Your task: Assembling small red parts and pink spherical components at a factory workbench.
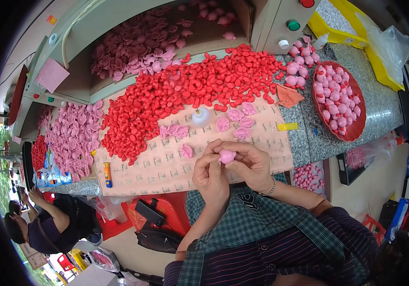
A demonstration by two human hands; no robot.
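Observation:
Between the fingertips of both hands is a small pink rounded piece [227, 156], held above the near edge of the worktop. My left hand [209, 178] pinches it from one side, and my right hand [253, 168], with a beaded bracelet at the wrist, grips the other side. Just beyond them, several crumpled pink pieces [236, 114] lie on a pink patterned cloth [166, 171]. A translucent white squeeze bottle [201, 117] with a narrow tip stands among these. A wide heap of small glossy red pieces [180, 86] spreads along the far side of the cloth.
A red bowl [357, 128] of pink pieces with red parts sits at the right. Behind the red heap opens a machine chamber [242, 24] with pink pieces inside. More pink pieces [73, 136] pile at the left, near a glue stick [107, 174]. Another person [54, 224] works at far left.

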